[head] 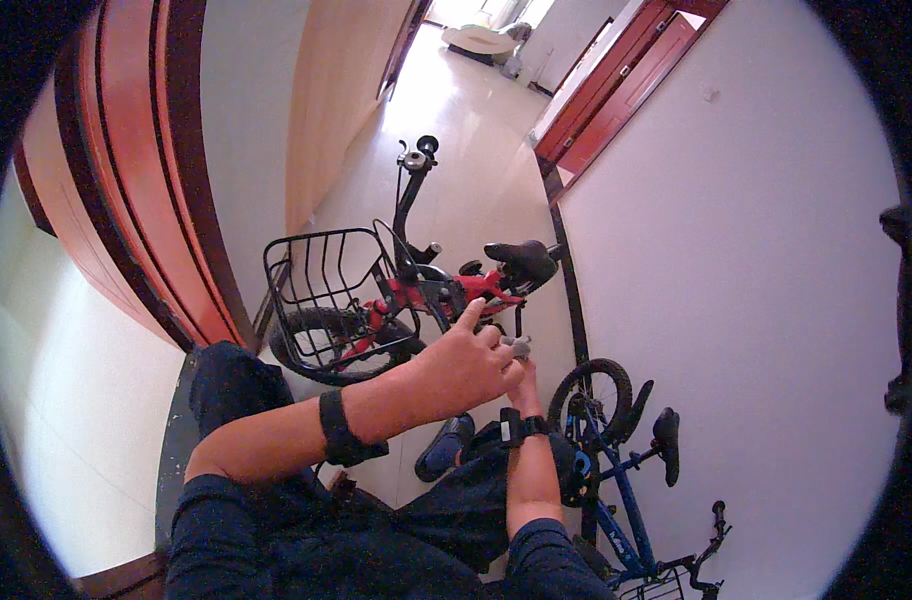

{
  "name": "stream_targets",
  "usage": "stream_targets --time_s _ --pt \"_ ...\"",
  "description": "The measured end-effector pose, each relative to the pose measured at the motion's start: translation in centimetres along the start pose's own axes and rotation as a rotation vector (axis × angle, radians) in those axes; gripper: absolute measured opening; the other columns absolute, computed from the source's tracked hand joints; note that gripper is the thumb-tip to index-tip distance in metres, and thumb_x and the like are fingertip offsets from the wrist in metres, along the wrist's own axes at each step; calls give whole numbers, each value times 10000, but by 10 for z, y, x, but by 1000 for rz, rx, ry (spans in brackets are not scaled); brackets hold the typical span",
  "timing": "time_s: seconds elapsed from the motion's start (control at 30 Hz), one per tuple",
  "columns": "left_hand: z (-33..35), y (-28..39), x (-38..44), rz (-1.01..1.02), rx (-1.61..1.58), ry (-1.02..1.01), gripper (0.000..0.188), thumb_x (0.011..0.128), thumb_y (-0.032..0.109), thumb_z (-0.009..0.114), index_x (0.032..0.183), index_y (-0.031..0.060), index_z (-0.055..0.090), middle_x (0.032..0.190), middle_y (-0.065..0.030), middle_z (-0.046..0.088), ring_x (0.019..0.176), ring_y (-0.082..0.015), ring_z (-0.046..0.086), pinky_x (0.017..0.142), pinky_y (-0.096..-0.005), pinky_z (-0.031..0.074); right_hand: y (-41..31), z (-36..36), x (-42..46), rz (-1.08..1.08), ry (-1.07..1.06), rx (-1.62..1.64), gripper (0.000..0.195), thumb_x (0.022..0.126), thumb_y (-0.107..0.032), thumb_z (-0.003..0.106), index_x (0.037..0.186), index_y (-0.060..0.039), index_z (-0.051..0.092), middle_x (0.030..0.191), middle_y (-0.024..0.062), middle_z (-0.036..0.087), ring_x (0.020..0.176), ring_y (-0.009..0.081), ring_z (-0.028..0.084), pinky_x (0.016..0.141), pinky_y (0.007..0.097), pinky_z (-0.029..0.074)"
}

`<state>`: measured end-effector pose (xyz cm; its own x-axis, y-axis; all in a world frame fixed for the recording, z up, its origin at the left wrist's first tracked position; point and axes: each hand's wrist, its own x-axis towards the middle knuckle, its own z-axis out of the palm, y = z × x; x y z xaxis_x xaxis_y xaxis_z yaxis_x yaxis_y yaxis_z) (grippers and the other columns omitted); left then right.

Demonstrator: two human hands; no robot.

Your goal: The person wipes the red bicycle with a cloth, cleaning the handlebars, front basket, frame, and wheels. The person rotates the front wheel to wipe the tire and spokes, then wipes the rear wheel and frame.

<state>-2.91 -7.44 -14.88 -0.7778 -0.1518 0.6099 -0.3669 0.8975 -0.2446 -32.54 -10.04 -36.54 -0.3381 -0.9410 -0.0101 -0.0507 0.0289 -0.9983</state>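
My left hand (467,364) reaches across in front of my body, index finger extended toward the red bicycle frame (475,286) and the other fingers curled. My right hand (526,381) is just beyond it, partly hidden behind the left fingers. A small grey object (517,346) shows at the right fingers, close against the left ones; its kind is unclear. The red bicycle stands before me, with a black wire basket (328,296) over its front wheel, a black saddle (527,259) and a turned handlebar (407,206).
A blue bicycle (625,517) leans by the white wall (726,262) on my right. Pinkish-red door trim (137,150) stands on the left, a red door (662,94) farther down. My shoe (445,448) rests on the pale tiled floor (456,112), close to the red bicycle.
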Motion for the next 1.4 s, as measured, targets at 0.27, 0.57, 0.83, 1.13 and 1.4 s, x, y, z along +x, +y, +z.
stream_targets --time_s 0.27,0.57,0.83,1.13,1.4 --pt "-1 3 -2 -14 -10 -66 168 780 188 612 936 131 588 780 -6 552 872 -210 594 1095 -602 356 32 -28 22 41 37 -114 483 906 -552 644 1010 -81 660 837 67 690 707 197 659 555 382 519" --pt "8 8 3 -70 -17 -16 225 786 153 644 1005 143 593 909 -3 594 1042 -211 611 1086 -516 388 35 -40 72 227 69 -63 253 919 -334 615 998 -105 688 842 52 696 745 198 677 627 436 543" --pt "-10 17 6 -203 -72 -48 342 734 126 723 1067 174 661 1141 -41 642 1197 -259 589 1075 -498 413 87 -88 128 231 13 -221 175 885 -149 585 999 -52 676 809 86 699 705 234 677 565 448 529" --pt "4 47 -88 -442 5 -161 262 709 9 722 944 118 685 935 -69 665 885 -271 664 772 -413 504 108 -61 163 107 -103 -484 310 880 -291 605 1026 -41 716 891 110 743 776 225 705 641 390 554" --pt "84 38 -116 -958 -153 -468 153 834 105 713 967 46 665 843 -133 656 801 -307 651 734 -395 531 151 -62 180 99 -123 -847 278 918 -263 615 1014 -20 710 933 128 734 780 261 716 662 405 571"
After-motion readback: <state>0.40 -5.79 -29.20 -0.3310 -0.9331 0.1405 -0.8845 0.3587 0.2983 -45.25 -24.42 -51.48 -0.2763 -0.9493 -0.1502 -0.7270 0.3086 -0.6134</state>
